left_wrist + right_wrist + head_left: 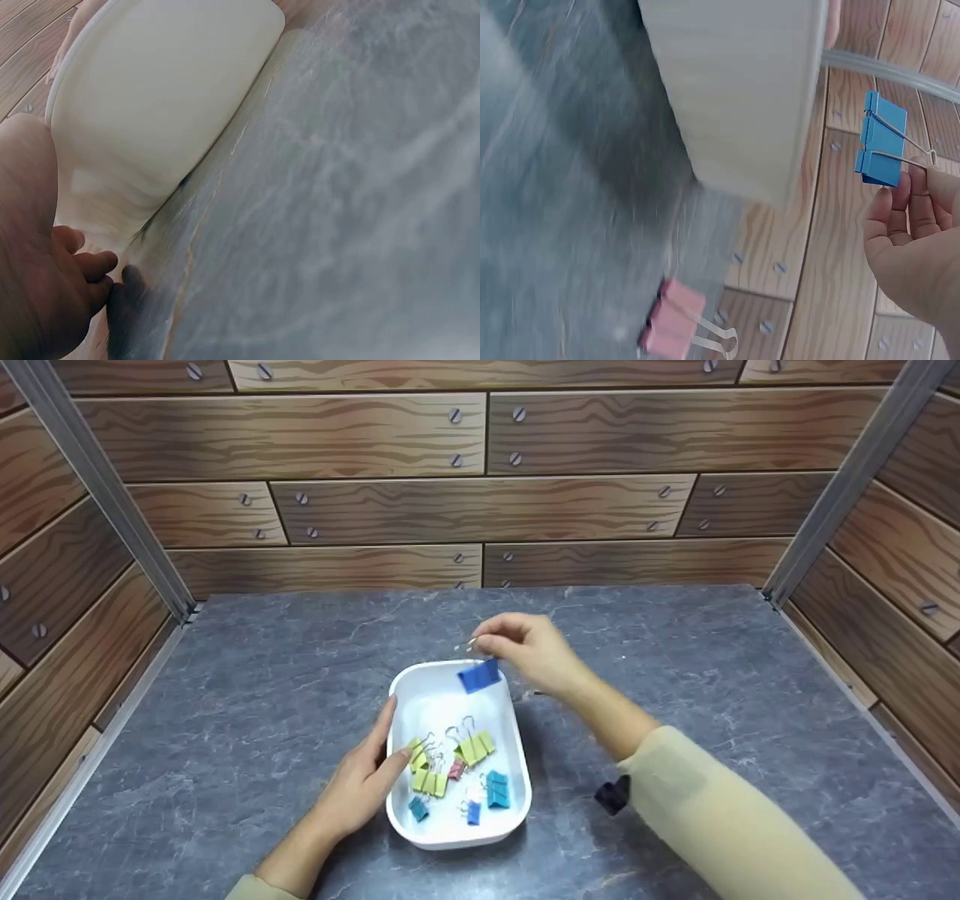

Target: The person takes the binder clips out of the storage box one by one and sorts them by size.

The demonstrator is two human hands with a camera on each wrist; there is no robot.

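My right hand point(534, 651) pinches a large blue binder clip point(478, 676) by its wire handles, over the far end of a white plastic tray point(431, 697). In the right wrist view the blue clip's body points up, away from the fingertips. My left hand point(358, 787) holds the tray's left side, thumb over the rim and the other fingers outside. Inside the tray lie several binder clips: yellow ones point(430, 783), a small pink one point(456, 769), a teal one point(497, 790), a small dark teal one point(418, 808) and a small blue one point(473, 812).
A pink binder clip point(673, 321) lies on the grey marbled table point(285, 675), beside the tray in the right wrist view; the right forearm mostly hides that spot in the head view. Wood-patterned panels point(375, 435) enclose the table at the back and sides.
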